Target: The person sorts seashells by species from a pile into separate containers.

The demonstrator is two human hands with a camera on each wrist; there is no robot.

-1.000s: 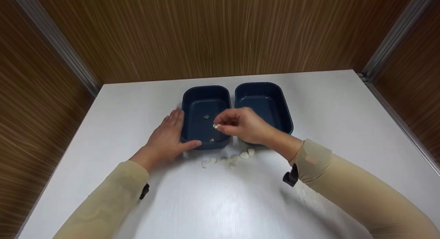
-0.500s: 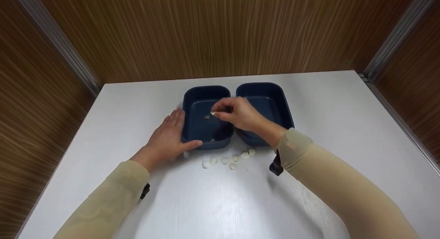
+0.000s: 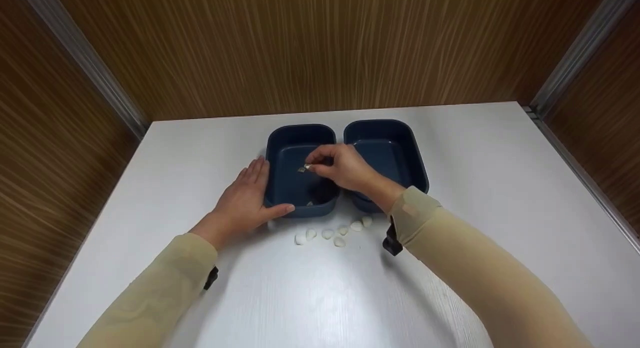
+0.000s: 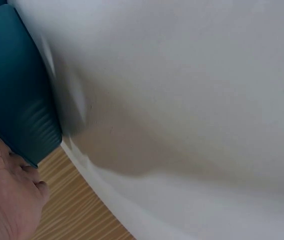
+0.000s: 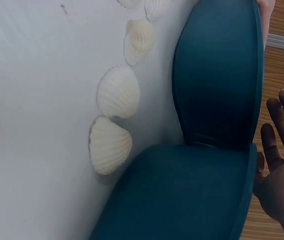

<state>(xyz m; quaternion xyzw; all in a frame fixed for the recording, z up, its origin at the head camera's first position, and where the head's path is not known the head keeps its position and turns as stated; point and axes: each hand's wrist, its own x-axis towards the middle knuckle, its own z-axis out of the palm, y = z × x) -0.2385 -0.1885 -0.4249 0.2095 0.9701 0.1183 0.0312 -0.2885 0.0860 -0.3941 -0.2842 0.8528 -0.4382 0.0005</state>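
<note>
My left hand (image 3: pixel 243 196) lies straight-fingered along the left side of the left blue bin (image 3: pixel 277 188), its thumb over the front rim. Between thumb and fingertips, my right hand (image 3: pixel 345 167) pinches a small whitish seashell (image 3: pixel 308 166) above that bin. Two small pieces lie on its floor: one (image 3: pixel 301 170) just by the pinched shell, another (image 3: pixel 310 203) near the front wall. Several white ribbed seashells (image 5: pixel 110 146) lie on the table in front of the bins. In the right wrist view the held shell is hidden.
A second blue bin (image 3: pixel 419 163) stands close at the right, partly behind my right forearm. The white table (image 3: pixel 475 153) runs back to a wood-grain wall (image 3: pixel 320 48), with more wood-grain panels at both sides.
My right hand has moved from the front part of the left bin farther back and slightly left, still pinching the shell. The left hand has stayed at the bin.
</note>
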